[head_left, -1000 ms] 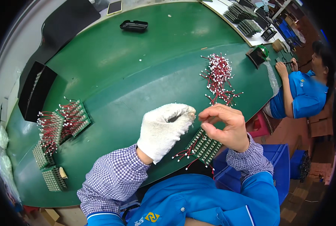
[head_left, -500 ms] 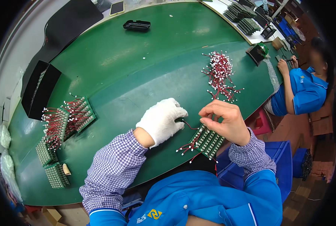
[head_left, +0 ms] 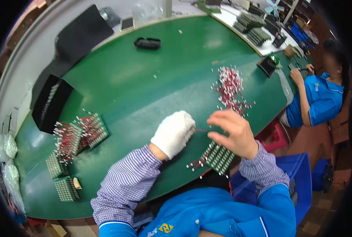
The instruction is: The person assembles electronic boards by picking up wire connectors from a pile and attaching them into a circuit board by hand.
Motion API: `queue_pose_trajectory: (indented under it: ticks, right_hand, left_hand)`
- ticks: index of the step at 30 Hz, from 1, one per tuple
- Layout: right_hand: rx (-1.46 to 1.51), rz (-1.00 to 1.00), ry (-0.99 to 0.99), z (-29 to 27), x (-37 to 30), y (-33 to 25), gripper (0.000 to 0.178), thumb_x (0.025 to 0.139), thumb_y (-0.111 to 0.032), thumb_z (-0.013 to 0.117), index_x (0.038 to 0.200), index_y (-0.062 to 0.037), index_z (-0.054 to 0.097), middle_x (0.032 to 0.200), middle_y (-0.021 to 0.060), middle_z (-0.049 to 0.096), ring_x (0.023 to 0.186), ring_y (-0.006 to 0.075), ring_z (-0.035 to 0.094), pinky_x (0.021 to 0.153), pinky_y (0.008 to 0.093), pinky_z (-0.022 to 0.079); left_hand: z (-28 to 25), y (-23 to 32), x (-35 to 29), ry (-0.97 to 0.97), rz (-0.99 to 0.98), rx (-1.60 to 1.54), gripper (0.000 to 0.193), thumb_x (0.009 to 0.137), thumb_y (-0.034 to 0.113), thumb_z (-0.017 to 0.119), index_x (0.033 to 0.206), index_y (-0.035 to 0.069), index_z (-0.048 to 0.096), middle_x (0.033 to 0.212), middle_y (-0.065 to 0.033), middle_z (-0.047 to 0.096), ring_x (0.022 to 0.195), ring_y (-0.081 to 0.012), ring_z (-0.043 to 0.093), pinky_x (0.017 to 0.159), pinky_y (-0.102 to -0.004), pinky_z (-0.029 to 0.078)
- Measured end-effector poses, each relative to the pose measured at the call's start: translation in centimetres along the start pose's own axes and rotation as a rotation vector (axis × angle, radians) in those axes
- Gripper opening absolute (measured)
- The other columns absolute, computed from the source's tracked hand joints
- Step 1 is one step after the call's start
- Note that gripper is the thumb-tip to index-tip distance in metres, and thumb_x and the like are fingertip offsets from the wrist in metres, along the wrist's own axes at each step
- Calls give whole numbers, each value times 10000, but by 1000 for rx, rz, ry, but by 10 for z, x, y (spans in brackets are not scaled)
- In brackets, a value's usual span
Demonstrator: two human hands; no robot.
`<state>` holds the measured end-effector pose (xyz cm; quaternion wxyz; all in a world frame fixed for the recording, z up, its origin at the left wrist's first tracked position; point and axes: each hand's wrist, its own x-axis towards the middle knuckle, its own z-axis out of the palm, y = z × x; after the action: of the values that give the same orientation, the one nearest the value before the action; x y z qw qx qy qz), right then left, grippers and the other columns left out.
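My left hand (head_left: 174, 135), in a white glove, is closed with its fingertips turned down and mostly hidden. A red wire (head_left: 201, 130) sticks out of it toward my right hand. Bare, my right hand (head_left: 234, 133) has its thumb and fingers apart and nothing visible between them. Below it lies a green circuit board panel (head_left: 220, 158) with rows of small pale parts, partly covered by the hand. Several short red wires with white connectors (head_left: 197, 163) hang off its left side. Beyond my right hand lies a heap of red wires with white connectors (head_left: 229, 85).
At left sit wired board panels (head_left: 93, 130) and bare panels (head_left: 67, 189), beside a black box (head_left: 51, 104). A black tray (head_left: 147, 43) lies far back on the green table (head_left: 132, 87). A blue bin (head_left: 302, 189) stands at lower right; a co-worker (head_left: 322, 93) sits at right.
My right hand's thumb and fingers have spread from a near pinch. My left hand has turned more knuckles-up, hiding its fingertips. The whole view has shifted slightly.
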<state>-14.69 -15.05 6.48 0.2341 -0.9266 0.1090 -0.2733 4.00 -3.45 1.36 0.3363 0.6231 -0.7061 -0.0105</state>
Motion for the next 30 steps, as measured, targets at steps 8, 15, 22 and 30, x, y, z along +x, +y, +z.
queue_pose_trajectory:
  ticks: [8,15,22,30]
  right_hand:
    - [-284,-244,27,9,11,-7,174,730,-117,746,896,-112,694,887,-9,662,768,165,573,660,275,476]
    - [-218,-211,4,4,11,-11,101,750,-93,724,847,-95,698,739,-9,642,663,166,551,621,280,440]
    - [-196,-202,100,6,16,-14,64,757,-42,685,812,-74,694,630,15,600,577,183,518,581,297,421]
    - [277,69,79,-15,27,-21,63,780,11,649,790,-1,710,616,44,647,518,150,530,506,257,415]
  left_hand:
    - [-30,17,5,98,-12,8,129,779,82,648,895,79,593,839,-94,619,711,-313,599,650,-384,498]
    - [-49,24,11,-1,-7,82,117,776,77,643,880,73,589,832,-96,624,705,-319,606,648,-389,497]
    - [-46,34,7,2,-86,61,121,777,71,659,875,64,589,846,-95,627,705,-307,614,648,-385,501]
    - [-54,26,6,258,-275,-463,239,840,-65,634,1061,24,643,959,-56,661,744,-138,628,678,-246,524]
